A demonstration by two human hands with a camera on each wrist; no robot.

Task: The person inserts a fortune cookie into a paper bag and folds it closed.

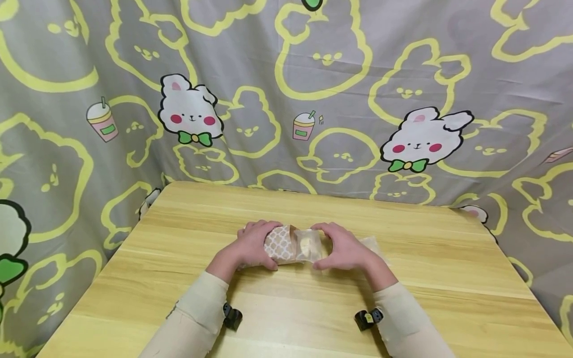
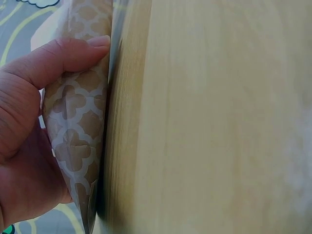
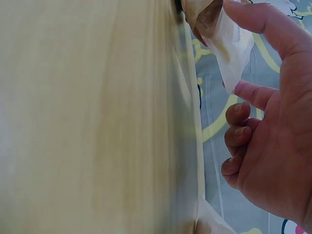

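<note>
A brown paper bag [image 1: 279,243] with a white lattice pattern lies on its side on the table, its mouth facing right. My left hand [image 1: 256,244] grips the bag from the left, the thumb [image 2: 80,56] pressed across its patterned side. At the mouth is a frosted, see-through packet [image 1: 308,247] with something pale yellow inside. My right hand [image 1: 346,248] pinches the packet's right end between thumb and index finger, while the other fingers are curled in the right wrist view. Whether the packet's left end is inside the bag is unclear.
Another translucent packet [image 1: 375,247] lies on the table behind the right wrist, partly hidden by it. The wooden table [image 1: 286,308] ends at a patterned grey curtain [image 1: 268,64] at the back and sides.
</note>
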